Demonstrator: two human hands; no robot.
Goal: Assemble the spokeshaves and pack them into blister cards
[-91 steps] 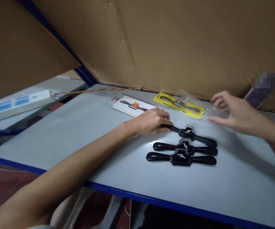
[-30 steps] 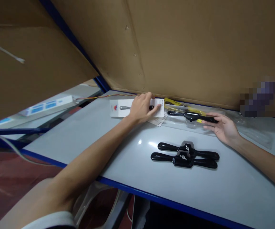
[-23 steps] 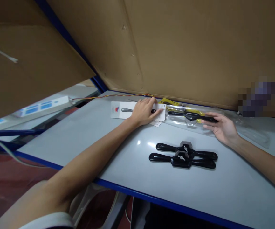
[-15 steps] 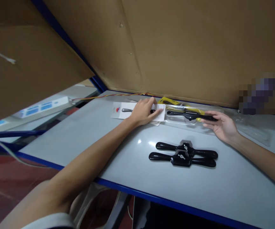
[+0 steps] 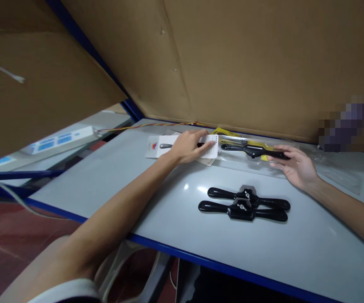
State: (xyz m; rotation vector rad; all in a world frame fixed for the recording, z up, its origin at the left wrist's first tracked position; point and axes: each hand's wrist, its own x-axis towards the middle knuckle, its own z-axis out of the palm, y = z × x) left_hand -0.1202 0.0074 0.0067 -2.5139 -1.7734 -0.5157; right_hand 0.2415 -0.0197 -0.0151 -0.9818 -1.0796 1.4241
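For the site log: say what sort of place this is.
Probably a packing bench in a small workshop or warehouse: loose black tools on a grey table, printed cards and clear bags, cardboard walls around.

I have only my head view, looking forward and down across the grey table (image 5: 137, 189) toward the cardboard wall (image 5: 248, 63) at twelve o'clock. It sits close, with my forearms entering from seven and four o'clock.
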